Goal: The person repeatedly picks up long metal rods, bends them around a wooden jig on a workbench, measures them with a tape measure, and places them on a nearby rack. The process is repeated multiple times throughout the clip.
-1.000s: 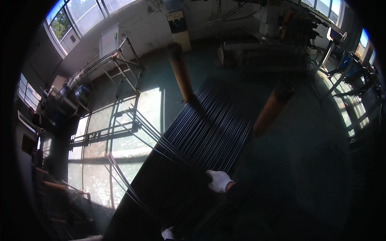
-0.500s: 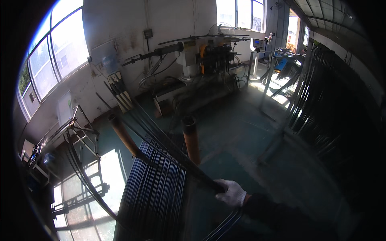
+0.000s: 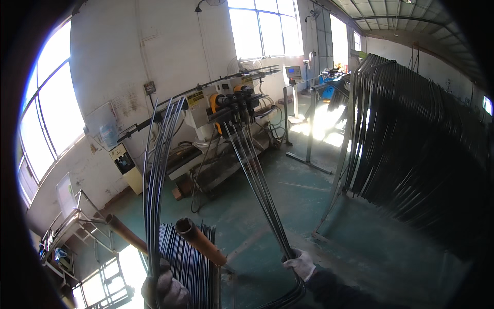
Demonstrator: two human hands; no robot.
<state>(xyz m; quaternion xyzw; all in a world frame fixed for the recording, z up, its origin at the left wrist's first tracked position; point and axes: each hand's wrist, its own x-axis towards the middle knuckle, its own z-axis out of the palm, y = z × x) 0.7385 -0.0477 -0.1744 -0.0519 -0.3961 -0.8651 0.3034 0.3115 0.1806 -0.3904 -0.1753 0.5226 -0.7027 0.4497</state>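
My left hand (image 3: 167, 291), in a whitish glove, is closed round a bundle of thin dark metal rods (image 3: 154, 190) that rise upright in front of me. Another bundle of metal rods (image 3: 262, 193) is gripped by my gloved right hand (image 3: 301, 263) and slants up and leftward. Below the right hand these rods bend sharply and run back toward the lower edge; whether both bundles join there is out of sight. Beyond my left hand lies a stack of straight dark rods (image 3: 188, 262), beside a rusty brown tube post (image 3: 198, 242).
A second brown post (image 3: 126, 234) leans farther left. On the right stands a large rack of hanging bent rods (image 3: 391, 77). A machine with orange parts (image 3: 206, 110) is against the far wall, near a water dispenser (image 3: 125, 162). A metal frame (image 3: 82, 216) stands at left.
My left hand has come into view, holding rods upright. The rods in my right hand have swung from pointing far left to a steeper slant. The view has turned rightward.
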